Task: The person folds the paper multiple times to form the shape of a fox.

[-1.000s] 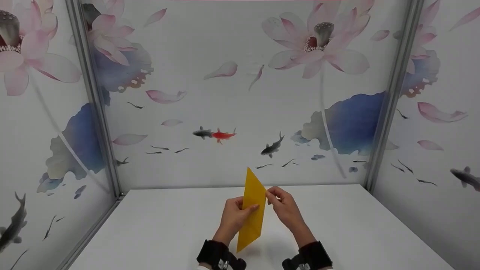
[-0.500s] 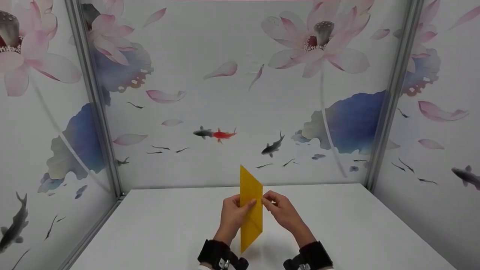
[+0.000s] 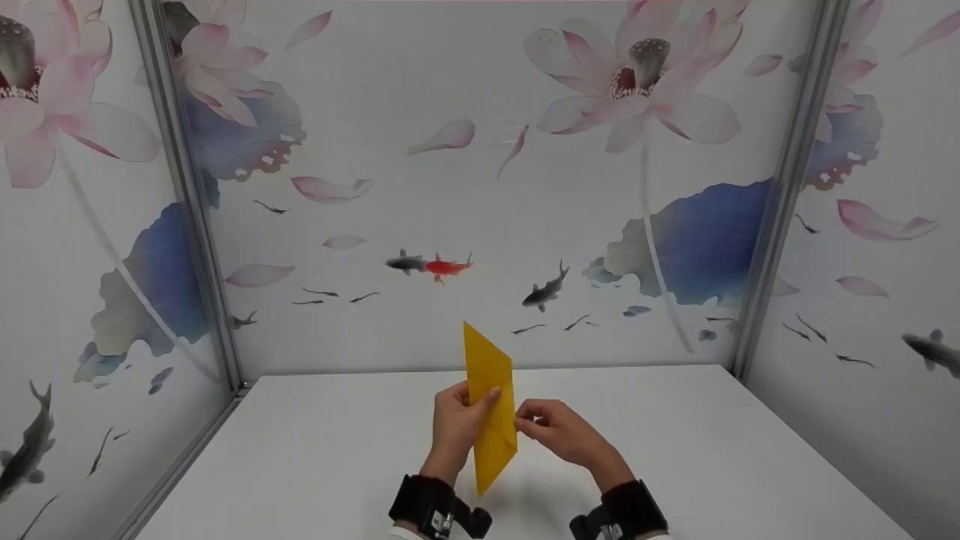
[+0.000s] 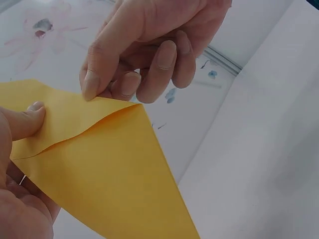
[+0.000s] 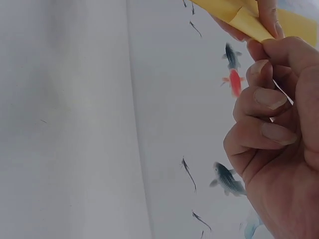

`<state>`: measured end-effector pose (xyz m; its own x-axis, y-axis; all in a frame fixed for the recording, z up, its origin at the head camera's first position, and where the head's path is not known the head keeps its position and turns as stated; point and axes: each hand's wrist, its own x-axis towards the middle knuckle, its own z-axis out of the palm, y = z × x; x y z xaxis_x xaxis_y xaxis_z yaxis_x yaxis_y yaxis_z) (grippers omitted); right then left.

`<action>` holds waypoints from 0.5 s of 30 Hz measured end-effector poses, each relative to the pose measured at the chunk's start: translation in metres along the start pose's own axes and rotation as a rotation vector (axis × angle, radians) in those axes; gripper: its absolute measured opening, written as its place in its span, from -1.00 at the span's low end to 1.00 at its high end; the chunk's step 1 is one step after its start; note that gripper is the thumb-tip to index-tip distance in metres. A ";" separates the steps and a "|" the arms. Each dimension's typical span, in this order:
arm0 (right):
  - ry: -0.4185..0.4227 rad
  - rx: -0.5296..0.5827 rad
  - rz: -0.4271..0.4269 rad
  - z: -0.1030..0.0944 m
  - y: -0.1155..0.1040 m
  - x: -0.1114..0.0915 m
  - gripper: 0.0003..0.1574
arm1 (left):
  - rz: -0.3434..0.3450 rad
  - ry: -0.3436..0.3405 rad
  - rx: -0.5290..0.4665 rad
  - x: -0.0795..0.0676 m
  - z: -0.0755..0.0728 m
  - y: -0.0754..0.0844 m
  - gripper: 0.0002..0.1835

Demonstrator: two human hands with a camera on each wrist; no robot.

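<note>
A yellow paper envelope (image 3: pixel 491 450) stands upright on edge above the table in the head view. My left hand (image 3: pixel 454 424) grips it, thumb flat on the near face and fingers behind. At its right edge, my right hand (image 3: pixel 559 431) pinches the paper between thumb and index finger, the other fingers curled. In the left wrist view the flap (image 4: pixel 75 112) is slightly raised, leaving a narrow gap along its curved edge. The right thumb and fingertips are at the paper's upper edge there. A corner of the envelope (image 5: pixel 249 22) shows in the right wrist view.
A white table (image 3: pixel 330 457) lies beneath both hands. White panels printed with lotus flowers and fish (image 3: pixel 450 187) stand behind and at both sides, joined by metal posts (image 3: pixel 196 225). Each wrist wears a black strap (image 3: pixel 634 506) with a small camera.
The envelope and my left hand have shifted left and slightly up. My right hand has slid down along the envelope's right edge.
</note>
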<state>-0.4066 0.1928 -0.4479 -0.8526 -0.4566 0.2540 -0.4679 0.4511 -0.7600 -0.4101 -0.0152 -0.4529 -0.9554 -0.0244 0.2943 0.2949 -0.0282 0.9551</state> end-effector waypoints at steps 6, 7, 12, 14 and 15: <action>-0.079 -0.016 0.006 0.002 0.001 0.000 -0.74 | -0.016 0.016 0.003 0.001 -0.004 0.002 -0.51; -0.088 -0.015 0.010 0.002 0.001 0.000 -0.74 | -0.018 0.017 0.007 0.001 -0.004 0.002 -0.50; -0.131 -0.008 0.027 0.003 0.003 0.000 -0.75 | -0.019 0.016 0.017 0.001 -0.004 0.006 -0.47; -0.150 -0.012 0.031 0.003 0.004 0.000 -0.75 | -0.019 0.018 0.014 0.001 -0.005 0.007 -0.47; -0.158 -0.014 0.035 0.003 0.005 -0.001 -0.76 | -0.018 0.018 0.015 0.001 -0.006 0.008 -0.47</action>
<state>-0.4073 0.1928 -0.4535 -0.8217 -0.5549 0.1299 -0.4430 0.4786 -0.7581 -0.4089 -0.0213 -0.4454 -0.9601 -0.0423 0.2763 0.2771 -0.0137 0.9607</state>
